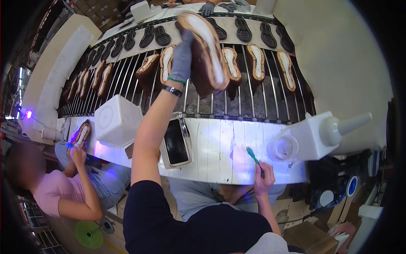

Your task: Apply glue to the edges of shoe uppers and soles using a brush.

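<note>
The gloved left hand point(182, 55) is gripping a brown shoe point(206, 53) sole-up above the conveyor rack's point(253, 99) far edge, long axis running away, while the right hand's fingers point(263, 178) are closing around a green brush point(253, 155) at the surface's point(220, 148) near edge.

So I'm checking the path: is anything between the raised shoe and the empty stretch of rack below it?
Nothing visible. The left hand holds the brown shoe above the rod rack; the bare rods beneath it are open, with other shoes sitting on either side.

- The grey-gloved left hand point(182, 57) hides part of the brown shoe upper point(206, 55) it holds.
- The top edge cuts off a co-worker's dark-gloved hand point(207, 8).
- The seated person's face point(21, 165) is blurred.
</note>
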A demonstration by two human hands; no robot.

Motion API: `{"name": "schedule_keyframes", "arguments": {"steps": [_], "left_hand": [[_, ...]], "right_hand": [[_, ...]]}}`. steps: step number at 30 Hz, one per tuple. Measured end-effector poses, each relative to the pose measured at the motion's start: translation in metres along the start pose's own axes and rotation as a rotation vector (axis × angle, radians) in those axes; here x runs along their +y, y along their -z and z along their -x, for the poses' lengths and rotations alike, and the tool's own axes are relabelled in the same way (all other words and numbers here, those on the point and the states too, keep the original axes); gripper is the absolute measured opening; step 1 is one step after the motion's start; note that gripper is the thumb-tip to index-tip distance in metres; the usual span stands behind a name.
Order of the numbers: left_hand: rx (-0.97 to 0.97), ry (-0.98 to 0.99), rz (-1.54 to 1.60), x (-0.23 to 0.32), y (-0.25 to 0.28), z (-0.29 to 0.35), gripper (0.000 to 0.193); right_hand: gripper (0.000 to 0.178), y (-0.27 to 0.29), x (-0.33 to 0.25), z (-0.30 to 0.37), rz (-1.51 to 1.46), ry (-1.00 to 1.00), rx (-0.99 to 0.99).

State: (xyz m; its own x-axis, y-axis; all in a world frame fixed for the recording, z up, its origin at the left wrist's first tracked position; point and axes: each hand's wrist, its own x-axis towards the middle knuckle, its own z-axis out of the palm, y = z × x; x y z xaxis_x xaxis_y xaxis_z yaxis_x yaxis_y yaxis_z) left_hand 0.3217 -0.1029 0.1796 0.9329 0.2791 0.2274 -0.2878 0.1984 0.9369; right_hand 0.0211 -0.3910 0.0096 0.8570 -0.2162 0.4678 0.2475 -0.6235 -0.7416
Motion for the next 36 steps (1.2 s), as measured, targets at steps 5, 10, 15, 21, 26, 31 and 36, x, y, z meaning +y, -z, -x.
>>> {"name": "schedule_keyframes", "arguments": {"steps": [5, 10, 15, 21, 26, 31, 36], "left_hand": [[-0.010, -0.465, 0.122, 0.043, -0.005, 0.122, 0.045], [-0.007, -0.319, 0.330, 0.005, -0.005, 0.246, 0.040], [0.040, -0.339, -0.478, -0.040, 0.006, 0.308, 0.047], [-0.001, -0.201, -0.486, -0.047, 0.027, 0.359, 0.050], [0.030, -0.287, -0.481, -0.040, 0.022, 0.362, 0.051], [0.048, -0.391, -0.452, -0.031, 0.020, 0.372, 0.053], [0.076, -0.509, -0.415, -0.030, 0.018, 0.368, 0.055]], "right_hand": [[0.018, 0.027, -0.008, -0.020, -0.009, -0.145, 0.015], [0.017, 0.095, -0.029, -0.076, 0.238, -0.188, -0.088], [0.019, 0.120, -0.026, -0.079, 0.563, -0.192, -0.197], [0.017, 0.097, -0.027, -0.090, 0.849, -0.119, -0.367], [0.015, 0.078, -0.027, -0.103, 1.077, 0.006, -0.453], [0.019, 0.090, -0.020, -0.109, 0.899, -0.052, -0.513], [0.023, 0.106, 0.024, -0.091, 0.226, -0.394, -0.431]]}}
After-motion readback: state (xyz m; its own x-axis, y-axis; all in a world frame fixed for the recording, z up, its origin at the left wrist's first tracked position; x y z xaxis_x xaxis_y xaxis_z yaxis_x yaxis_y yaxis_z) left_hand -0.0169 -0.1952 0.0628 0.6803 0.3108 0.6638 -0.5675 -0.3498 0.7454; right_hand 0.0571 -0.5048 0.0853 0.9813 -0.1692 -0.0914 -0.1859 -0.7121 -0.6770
